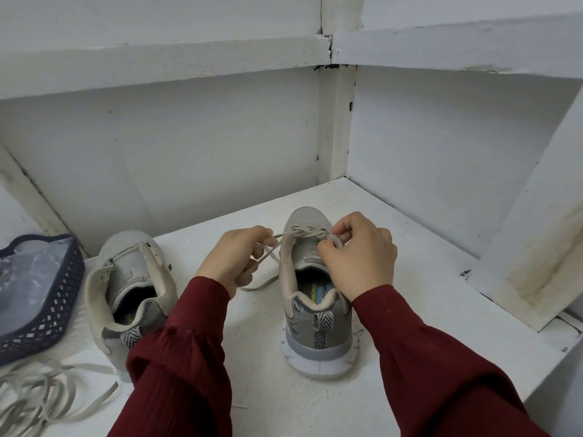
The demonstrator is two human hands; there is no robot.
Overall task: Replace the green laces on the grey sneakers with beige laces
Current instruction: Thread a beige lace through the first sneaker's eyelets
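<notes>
Nearest, down left of my hands, loose laces [41,392] lie beside the unlaced sneaker [132,298], not yet done. My left hand [233,257] and right hand [359,257] each pinch the beige lace [303,231], which crosses only the far eyelets of the second sneaker [312,310].

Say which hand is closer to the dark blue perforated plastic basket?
Left. The left hand is right of the dark blue basket, past the unlaced grey sneaker; the right hand is farther right, over the beige-laced grey sneaker.

Insole [319,294] of the laced sneaker [315,329] reads "HERS" and "FOAM".
</notes>
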